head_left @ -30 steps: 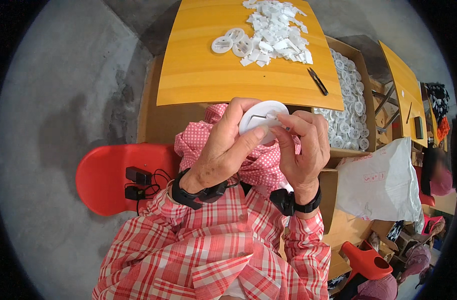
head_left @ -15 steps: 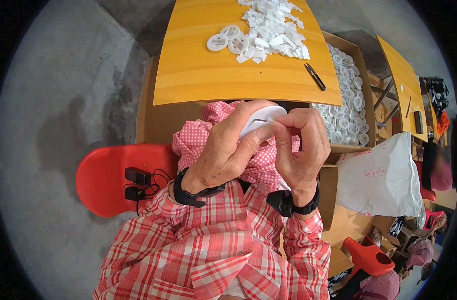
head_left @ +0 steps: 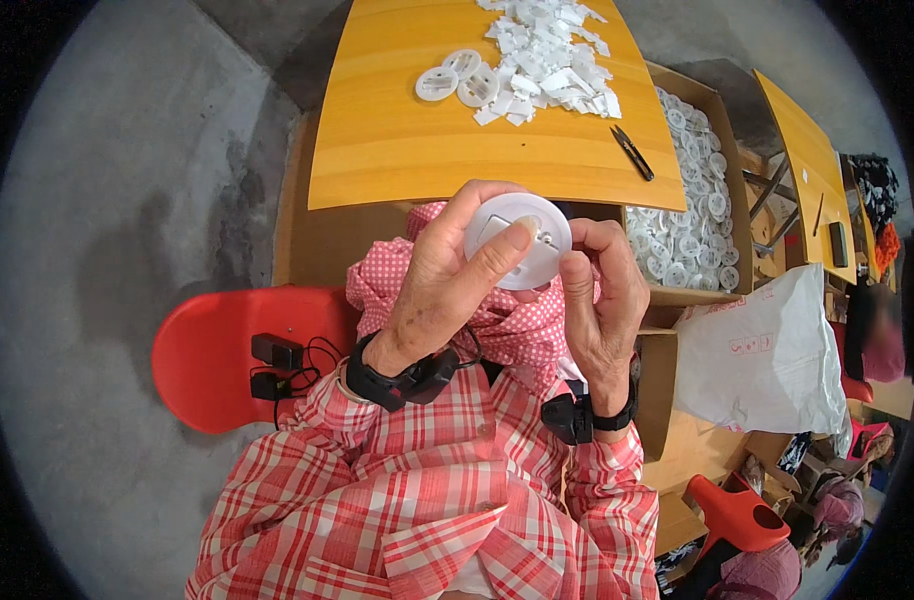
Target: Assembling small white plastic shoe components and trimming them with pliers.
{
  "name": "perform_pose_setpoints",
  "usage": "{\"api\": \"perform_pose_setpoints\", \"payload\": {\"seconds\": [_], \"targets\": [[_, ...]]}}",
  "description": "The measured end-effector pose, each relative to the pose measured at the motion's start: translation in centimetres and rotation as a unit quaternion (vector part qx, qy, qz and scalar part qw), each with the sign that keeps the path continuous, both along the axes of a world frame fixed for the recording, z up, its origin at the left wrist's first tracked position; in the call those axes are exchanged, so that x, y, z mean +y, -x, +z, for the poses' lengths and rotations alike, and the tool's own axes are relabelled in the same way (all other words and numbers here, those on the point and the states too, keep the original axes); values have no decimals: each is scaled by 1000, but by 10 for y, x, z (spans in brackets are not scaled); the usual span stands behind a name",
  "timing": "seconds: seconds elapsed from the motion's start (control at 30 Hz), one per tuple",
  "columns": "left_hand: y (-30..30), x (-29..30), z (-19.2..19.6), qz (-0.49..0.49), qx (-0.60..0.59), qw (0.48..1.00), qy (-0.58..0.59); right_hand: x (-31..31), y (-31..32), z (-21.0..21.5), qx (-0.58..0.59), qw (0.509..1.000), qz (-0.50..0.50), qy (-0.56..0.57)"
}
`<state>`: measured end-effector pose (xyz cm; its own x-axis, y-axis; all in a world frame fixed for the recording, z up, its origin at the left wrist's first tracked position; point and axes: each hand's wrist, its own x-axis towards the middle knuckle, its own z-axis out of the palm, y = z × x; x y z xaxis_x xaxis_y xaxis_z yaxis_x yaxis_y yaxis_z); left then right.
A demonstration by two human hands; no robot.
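One white disc [head_left: 535, 262], clasped in left grip [head_left: 445, 285], right grip [head_left: 612, 290] at disc's right edge, its hold unclear

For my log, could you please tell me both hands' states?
Left hand: closed on a round white plastic disc.
Right hand: at its right edge; grip unclear.

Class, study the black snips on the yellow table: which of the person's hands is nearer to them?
Right. The right hand is below the snips in the picture, at the white disc's right edge; the left hand, holding the disc, is farther, below and left.
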<state>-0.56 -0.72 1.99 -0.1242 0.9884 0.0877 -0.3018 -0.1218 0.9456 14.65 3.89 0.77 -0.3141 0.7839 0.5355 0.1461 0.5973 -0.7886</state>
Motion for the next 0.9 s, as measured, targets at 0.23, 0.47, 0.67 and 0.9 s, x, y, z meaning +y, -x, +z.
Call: {"api": "perform_pose_setpoints", "payload": {"seconds": [0.23, 0.47, 0.67, 0.9], "targets": [[0, 1, 3, 2, -8, 1000, -9, -5, 1, 4, -4, 1000, 7, -15], [-2, -3, 2, 34, 110, 989, -93, -12, 0, 5, 33, 999, 17, -35], [1, -5, 0, 6, 122, 986, -118, -14, 0, 2, 51, 997, 25, -55], [-5, -6, 1, 30, 81, 991, -105, -11, 1, -2, 42, 998, 20, -40]]}}
